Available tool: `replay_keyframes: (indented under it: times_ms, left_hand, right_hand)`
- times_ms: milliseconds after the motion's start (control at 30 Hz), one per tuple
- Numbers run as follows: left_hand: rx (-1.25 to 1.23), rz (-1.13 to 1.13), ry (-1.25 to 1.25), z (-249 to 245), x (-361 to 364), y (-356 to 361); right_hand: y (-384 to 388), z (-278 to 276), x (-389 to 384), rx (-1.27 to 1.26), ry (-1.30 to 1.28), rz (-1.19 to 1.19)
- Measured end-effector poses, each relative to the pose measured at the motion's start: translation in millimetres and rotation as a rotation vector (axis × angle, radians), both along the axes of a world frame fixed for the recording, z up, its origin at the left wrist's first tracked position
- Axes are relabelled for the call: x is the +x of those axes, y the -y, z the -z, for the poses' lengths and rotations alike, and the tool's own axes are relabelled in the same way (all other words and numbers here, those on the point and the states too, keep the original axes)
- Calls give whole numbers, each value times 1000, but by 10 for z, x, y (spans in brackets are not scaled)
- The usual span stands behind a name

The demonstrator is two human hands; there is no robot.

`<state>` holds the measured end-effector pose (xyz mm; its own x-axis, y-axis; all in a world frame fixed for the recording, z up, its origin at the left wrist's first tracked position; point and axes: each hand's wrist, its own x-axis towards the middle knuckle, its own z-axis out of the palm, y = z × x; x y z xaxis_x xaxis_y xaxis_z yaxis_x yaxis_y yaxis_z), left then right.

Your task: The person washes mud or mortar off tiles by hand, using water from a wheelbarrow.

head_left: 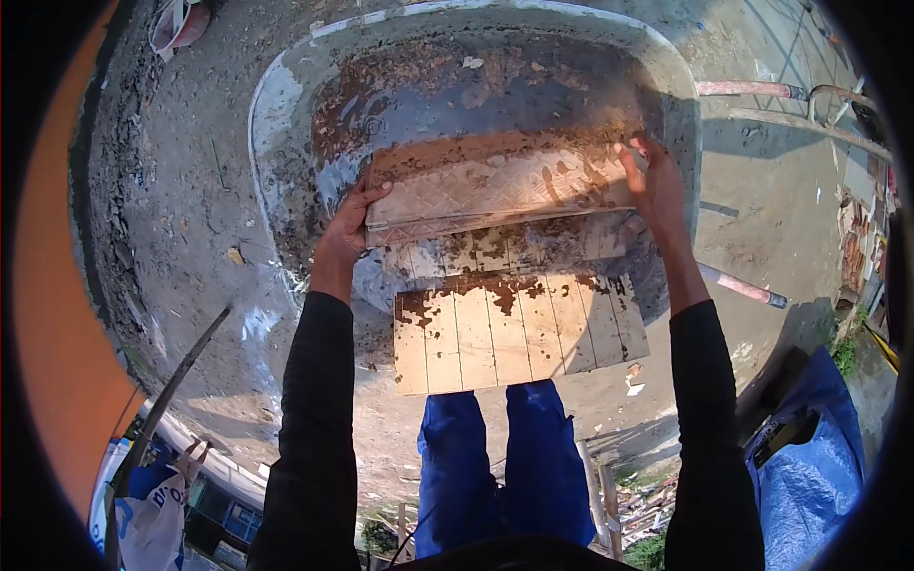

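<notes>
A brown tile (495, 190) with a ridged, lattice-patterned face is tilted over the murky water in a large tub (271, 124). Wet streaks mark its right part. My left hand (354, 221) grips its left end, thumb on the patterned face, other fingers mostly hidden behind. At the right end, my right hand (657, 186) has its thumb against the face and another finger near the upper corner. Closer to my legs lies a pale board with dark grooves (514, 333), splashed with brown wet patches. A similar grooved, wet surface (457, 255) shows between the tile and this board.
Pinkish handle grips (747, 88) (747, 285) stick out right of the tub. A bucket (179, 24) stands at the upper left. A blue tarp (809, 476) lies at the lower right, and a long dark rod (181, 376) at the left. Rubble lines the right edge.
</notes>
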<state>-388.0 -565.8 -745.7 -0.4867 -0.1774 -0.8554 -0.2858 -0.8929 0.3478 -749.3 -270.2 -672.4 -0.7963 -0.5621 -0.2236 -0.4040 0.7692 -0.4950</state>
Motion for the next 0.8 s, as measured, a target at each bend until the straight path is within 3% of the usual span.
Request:
replay_keyframes:
  times_ms: [100, 167, 300, 367, 400, 467, 500, 567, 600, 667, 800]
  left_hand:
    - [-38, -3, 13, 127, 39, -10]
    - [-82, -27, 99, 174, 30, -57]
    - [-174, 6, 90, 287, 75, -90]
    - [-215, -17, 109, 305, 39, -136]
    - [-212, -27, 176, 323, 14, -143]
    - [-130, -116, 295, 334, -92, -155]
    - [-135, -122, 297, 321, -173, -199]
    - [-473, -191, 480, 301, -318, -286]
    - [-490, -189, 506, 299, -317, -304]
    - [-535, -144, 547, 152, -355, -380]
    - [-558, -123, 488, 44, -180, -416]
  right_hand:
    - [-467, 779, -434, 195, -151, 127]
    - [-668, 1228, -613, 242, 258, 252]
    - [-566, 1095, -441, 240, 260, 259]
    - [-555, 1022, -333, -34, 274, 280]
    - [-550, 1035, -347, -35, 279, 278]
    - [-625, 1115, -479, 118, 584, 420]
    - [-643, 1159, -519, 114, 586, 412]
    - [-598, 1239, -545, 91, 535, 379]
    - [-580, 1275, -521, 84, 542, 369]
    - [-615, 1238, -422, 84, 280, 344]
    - [-684, 765, -159, 73, 368, 305]
